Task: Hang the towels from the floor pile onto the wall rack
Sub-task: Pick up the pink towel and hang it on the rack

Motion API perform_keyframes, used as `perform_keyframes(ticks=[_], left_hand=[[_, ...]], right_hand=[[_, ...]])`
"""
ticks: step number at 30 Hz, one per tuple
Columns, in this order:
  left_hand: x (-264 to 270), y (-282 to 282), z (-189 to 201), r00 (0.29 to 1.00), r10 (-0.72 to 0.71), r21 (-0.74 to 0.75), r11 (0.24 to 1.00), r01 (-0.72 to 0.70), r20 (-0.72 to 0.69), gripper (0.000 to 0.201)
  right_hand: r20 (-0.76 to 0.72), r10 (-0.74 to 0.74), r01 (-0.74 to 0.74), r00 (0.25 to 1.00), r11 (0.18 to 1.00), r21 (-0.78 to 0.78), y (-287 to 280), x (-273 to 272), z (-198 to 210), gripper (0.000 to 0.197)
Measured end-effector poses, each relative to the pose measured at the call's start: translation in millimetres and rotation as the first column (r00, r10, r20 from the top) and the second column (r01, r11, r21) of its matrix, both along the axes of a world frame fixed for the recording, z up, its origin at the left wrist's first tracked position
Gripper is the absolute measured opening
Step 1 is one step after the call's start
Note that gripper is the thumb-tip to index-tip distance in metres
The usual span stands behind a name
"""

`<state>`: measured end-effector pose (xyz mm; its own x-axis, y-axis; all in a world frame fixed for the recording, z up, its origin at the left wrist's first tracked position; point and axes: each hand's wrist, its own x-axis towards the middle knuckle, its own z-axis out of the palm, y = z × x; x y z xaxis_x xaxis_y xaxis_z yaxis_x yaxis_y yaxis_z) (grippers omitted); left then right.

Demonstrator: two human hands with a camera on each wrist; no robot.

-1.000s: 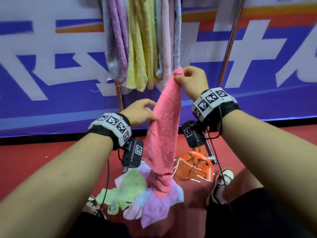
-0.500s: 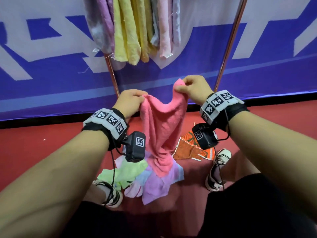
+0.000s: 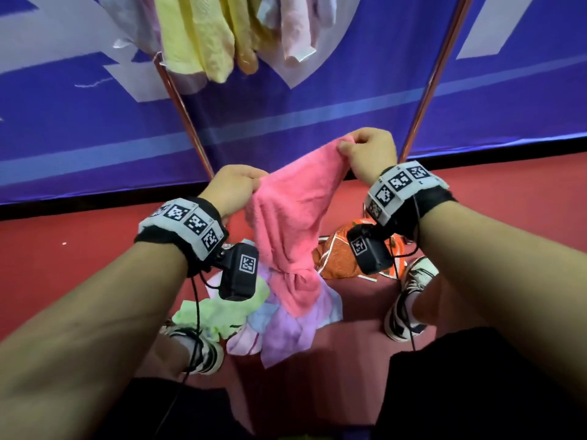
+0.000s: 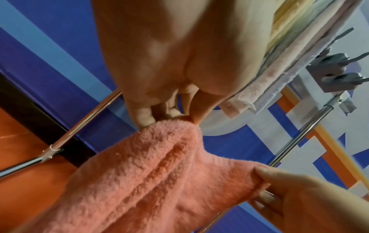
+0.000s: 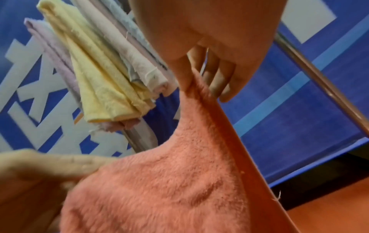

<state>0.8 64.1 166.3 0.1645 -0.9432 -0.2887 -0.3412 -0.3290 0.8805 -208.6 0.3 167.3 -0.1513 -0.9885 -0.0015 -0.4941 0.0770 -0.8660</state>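
We hold the pink towel stretched between our hands above the floor pile. Our left hand pinches one upper corner, thumb and curled fingers closed on the fleece, and our right hand pinches the other corner a little higher, toward 1 o'clock from the left. The top edge sags between the two grips, and the rest of the cloth hangs down in folds, its lower end twisted and resting on the pile. That pile (green, lilac, pale blue and white pieces) lies on the red floor between our shoes, with an orange cloth just beside it toward 3 o'clock. At 12 o'clock, yellow, pink and grey hung towels droop from the rack, whose copper-coloured poles slant down on either side of our hands in front of the blue banner. From the left wrist view the rack's metal hooks show beyond the hung cloths, well apart from the towel we hold.
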Motion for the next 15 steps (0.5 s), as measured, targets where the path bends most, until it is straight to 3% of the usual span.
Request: perform_keyframes(ticks=[6,11,14,15], left_hand=[[-1,-26,-30,1.0,0.027,-0.063,0.998,-0.026,0.008,0.023],[1,-32,-48,0.991,0.071,-0.047,0.996,-0.076,-0.111,0.034],[1,-39,-51,0.991,0.034,-0.077,0.996,-0.044,-0.127,0.033],[1,-40,-50,0.993,0.023,-0.099,0.995,-0.034,-0.113,0.031]], right_hand=[[0.07,0.323,-0.328,0.944,0.941,0.086,-6,27,-34,0.002],[-0.01,0.561,-0.555,0.828,0.822,0.126,-10,40,-46,0.01],[0.045,0.653,-0.651,0.756,0.743,0.154,-13,47,-43,0.002],[0.089,0.662,-0.667,0.744,0.727,0.166,-15,49,-43,0.012]])
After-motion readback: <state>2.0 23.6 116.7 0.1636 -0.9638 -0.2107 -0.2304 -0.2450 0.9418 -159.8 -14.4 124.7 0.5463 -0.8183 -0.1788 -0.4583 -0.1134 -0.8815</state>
